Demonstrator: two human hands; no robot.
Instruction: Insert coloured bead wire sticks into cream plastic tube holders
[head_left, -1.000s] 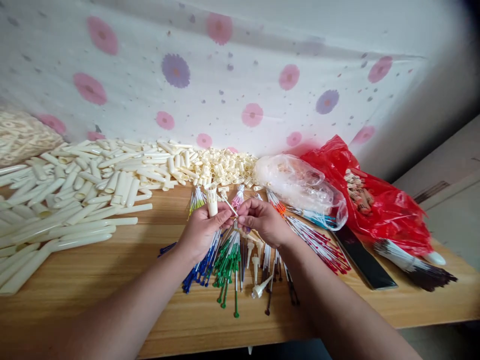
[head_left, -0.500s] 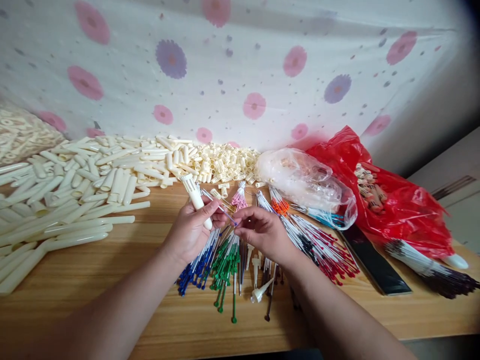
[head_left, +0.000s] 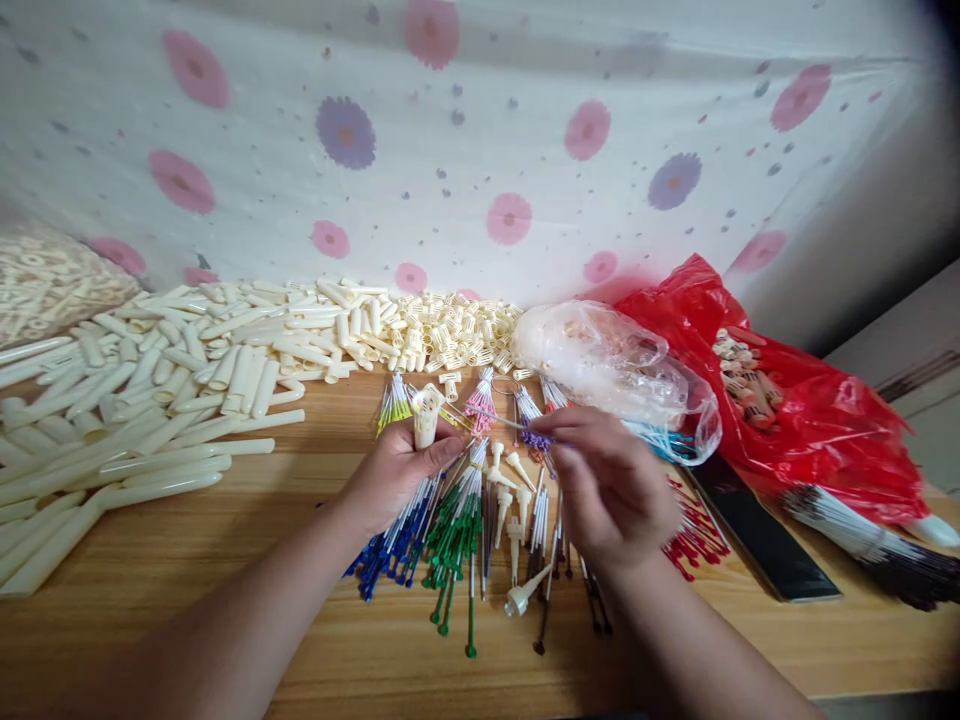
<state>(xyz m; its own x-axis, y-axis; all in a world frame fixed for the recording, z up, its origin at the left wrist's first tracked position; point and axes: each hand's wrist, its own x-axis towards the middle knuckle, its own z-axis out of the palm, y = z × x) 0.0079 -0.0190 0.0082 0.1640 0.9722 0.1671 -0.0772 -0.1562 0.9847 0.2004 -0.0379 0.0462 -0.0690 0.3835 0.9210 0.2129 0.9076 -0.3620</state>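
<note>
Upright in my left hand (head_left: 401, 470), between thumb and curled fingers, is a cream slotted pen barrel (head_left: 427, 416), its open top tipped toward me. My right hand (head_left: 619, 490), somewhat smeared by motion, pinches a thin pale pen refill (head_left: 504, 421) that points left toward the barrel without visibly reaching it; a purple bit shows by the fingertips. Under and between the hands lie bundled refills with green ends (head_left: 454, 545), blue ends (head_left: 390, 550) and pink ends (head_left: 481, 398). Several small cream pointed tips (head_left: 514, 540) lie nearer me.
Cream pen tubes (head_left: 172, 370) are heaped at left, beside a pile of small slotted pieces (head_left: 465, 330). A clear plastic bag (head_left: 600, 350) and a red bag (head_left: 817, 420) stand at right. Past them lie a black flat strip (head_left: 765, 540) and dark-ended refills (head_left: 870, 550).
My right hand has moved right, away from the left hand, with the thin refill in it. The barrel in my left hand has tilted so its slotted open end faces me.
</note>
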